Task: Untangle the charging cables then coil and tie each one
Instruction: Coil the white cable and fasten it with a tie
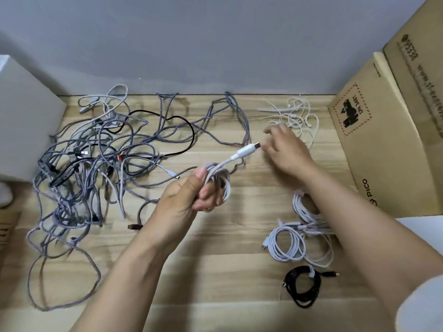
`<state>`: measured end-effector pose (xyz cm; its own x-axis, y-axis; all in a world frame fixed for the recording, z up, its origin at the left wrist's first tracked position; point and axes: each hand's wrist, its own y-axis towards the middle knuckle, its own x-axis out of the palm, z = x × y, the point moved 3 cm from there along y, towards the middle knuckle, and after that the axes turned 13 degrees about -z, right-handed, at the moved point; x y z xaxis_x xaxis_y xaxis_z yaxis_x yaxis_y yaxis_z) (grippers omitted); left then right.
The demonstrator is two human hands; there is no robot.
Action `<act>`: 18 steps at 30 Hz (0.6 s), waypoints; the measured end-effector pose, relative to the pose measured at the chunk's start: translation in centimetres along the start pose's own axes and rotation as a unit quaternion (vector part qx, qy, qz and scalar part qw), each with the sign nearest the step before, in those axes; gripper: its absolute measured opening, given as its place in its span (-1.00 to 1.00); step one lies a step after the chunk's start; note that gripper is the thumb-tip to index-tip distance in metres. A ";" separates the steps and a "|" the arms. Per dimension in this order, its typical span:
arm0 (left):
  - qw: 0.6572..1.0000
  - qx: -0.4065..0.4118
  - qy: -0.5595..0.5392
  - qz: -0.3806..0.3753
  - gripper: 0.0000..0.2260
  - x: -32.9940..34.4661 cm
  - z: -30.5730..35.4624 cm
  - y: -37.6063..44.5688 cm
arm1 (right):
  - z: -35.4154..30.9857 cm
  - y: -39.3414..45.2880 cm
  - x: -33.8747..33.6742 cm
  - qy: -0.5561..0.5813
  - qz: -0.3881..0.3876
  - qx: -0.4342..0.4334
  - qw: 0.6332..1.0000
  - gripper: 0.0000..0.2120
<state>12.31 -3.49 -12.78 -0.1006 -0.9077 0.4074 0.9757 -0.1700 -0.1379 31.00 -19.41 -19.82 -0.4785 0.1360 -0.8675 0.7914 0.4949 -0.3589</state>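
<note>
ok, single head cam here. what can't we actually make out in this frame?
- Right hand: motion-blurred over the white ties; whether its grip holds one can't be told.
- White coiled cable: the left hand covers part of it, so the loop count is hidden.
- Finished white coils: the right forearm crosses them; number unclear.
- Grey braided tangle: overlaps hide how many cables.
- Cardboard box: cut off by the right edge.
</note>
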 end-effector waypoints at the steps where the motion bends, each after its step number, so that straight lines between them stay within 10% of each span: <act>1: 1.000 -0.002 -0.007 0.007 -0.64 -0.2 -0.2 0.3 | 1.5 0.8 0.2 0.017 0.027 0.066 0.997 -0.63; 6: 0.999 -0.010 -0.021 0.045 -0.63 -0.8 -0.7 1.0 | 5.4 2.1 1.3 0.074 0.077 0.248 0.963 -0.67; 12: 0.998 -0.015 -0.006 0.053 -0.63 -0.7 -0.8 0.9 | 4.6 0.4 0.4 0.078 0.202 0.202 0.955 -0.74; 18: 0.998 -0.007 0.040 0.043 -0.69 -0.2 -0.5 -0.8 | 0.0 -7.1 -3.8 0.265 0.468 0.037 0.842 -0.75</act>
<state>11.48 -3.36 -13.16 -0.0331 -0.9467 0.3204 0.9787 -0.0957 -0.1818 27.21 -23.47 -14.01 0.2820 0.8100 -0.5143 0.9283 -0.0950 0.3594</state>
